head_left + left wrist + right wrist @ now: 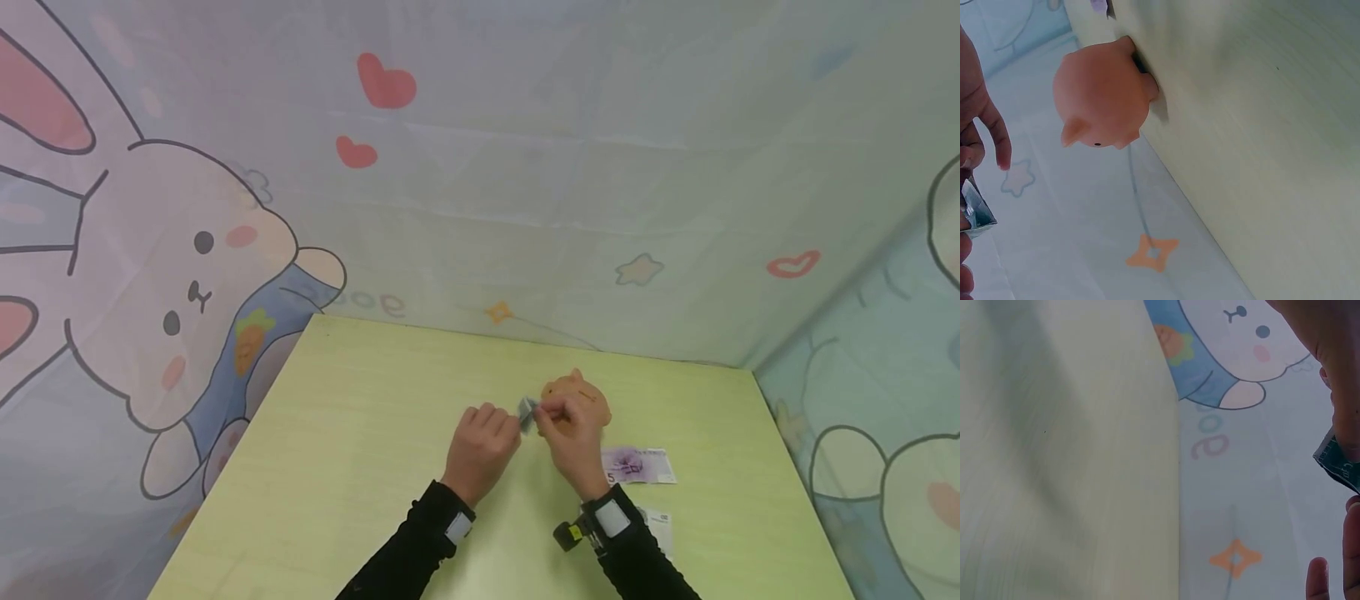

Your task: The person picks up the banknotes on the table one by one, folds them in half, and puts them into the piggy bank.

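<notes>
A small folded banknote [527,414], greenish grey, is held up between both hands above the table. My left hand [482,446] pinches its left side, with the other fingers curled. From the right, my right hand [573,433] pinches it between thumb and fingers. Creased green print shows on the banknote [1335,464] in the right wrist view, and its folded edge [980,212] in the left wrist view. An orange piggy bank [591,398] stands just behind the right hand, which partly hides it. The whole round body of the piggy bank [1100,94] appears in the left wrist view.
A purple banknote [637,465] lies flat right of the right wrist. Nearer me, another pale banknote [660,529] is partly covered by the right sleeve. The pale yellow table [360,417] ends at a printed cloth backdrop [525,208] behind and at the sides.
</notes>
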The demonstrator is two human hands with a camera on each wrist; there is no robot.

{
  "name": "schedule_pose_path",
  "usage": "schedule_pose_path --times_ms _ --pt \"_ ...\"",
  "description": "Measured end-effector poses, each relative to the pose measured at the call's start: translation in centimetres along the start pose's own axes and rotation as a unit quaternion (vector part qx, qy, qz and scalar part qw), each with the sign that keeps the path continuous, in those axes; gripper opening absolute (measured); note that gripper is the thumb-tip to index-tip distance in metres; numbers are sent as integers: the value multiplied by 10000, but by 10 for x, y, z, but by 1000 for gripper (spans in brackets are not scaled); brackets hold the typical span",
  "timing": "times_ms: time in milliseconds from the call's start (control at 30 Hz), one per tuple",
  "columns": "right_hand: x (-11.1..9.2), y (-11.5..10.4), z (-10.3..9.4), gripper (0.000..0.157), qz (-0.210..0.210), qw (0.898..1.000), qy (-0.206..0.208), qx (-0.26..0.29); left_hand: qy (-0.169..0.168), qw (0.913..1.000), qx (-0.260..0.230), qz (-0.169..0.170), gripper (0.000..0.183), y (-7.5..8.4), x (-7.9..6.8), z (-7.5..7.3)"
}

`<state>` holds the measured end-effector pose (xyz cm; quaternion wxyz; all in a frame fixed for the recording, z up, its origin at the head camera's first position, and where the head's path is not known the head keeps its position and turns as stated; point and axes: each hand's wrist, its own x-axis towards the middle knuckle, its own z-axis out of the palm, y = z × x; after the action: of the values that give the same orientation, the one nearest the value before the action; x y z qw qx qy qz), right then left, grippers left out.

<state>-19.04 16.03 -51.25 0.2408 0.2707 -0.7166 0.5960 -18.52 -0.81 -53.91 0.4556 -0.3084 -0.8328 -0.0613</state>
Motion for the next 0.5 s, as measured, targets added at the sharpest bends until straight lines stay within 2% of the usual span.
schedule_pose_path --times_ms 100,367,500 --pt "-1 -1 1 14 113 9999 -16 71 -68 10000 38 -37 5 2 1 -2" --pt "-1 -6 1 11 623 9976 -157 243 -141 9997 50 -185 13 4 6 -5" --pt "-2 -5 0 13 620 9971 -262 357 -282 9994 -64 -171 7 3 8 -7"
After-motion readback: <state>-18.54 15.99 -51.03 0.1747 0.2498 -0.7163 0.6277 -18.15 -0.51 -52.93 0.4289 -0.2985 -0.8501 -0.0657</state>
